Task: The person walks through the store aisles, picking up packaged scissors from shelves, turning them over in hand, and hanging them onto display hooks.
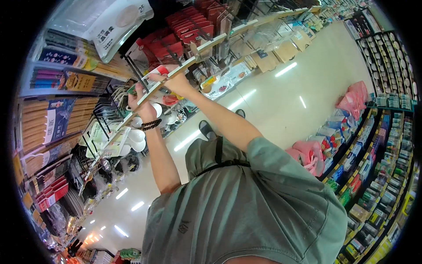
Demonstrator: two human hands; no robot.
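At the hanging display on the left, both my hands are raised to a pale shelf rail [187,64]. My left hand [143,105], with a dark beaded bracelet [150,125] at the wrist, has its fingers curled upward beside a small green item; what they grip is unclear. My right hand [175,82] reaches over from the right, its fingers bent around a red-and-white packaged item [159,70], whose kind I cannot make out. Part of the fingers is hidden by the rail. White spoon-shaped utensils [136,136] hang just below my left hand.
Packaged chopsticks [61,119] fill the shelves at left. Red carded goods [189,28] hang on black hooks above. Wooden cutting boards [285,50] stand farther along. Across the shiny floor [259,99] are curved shelves of boxed goods [378,185] and pink bags [307,156].
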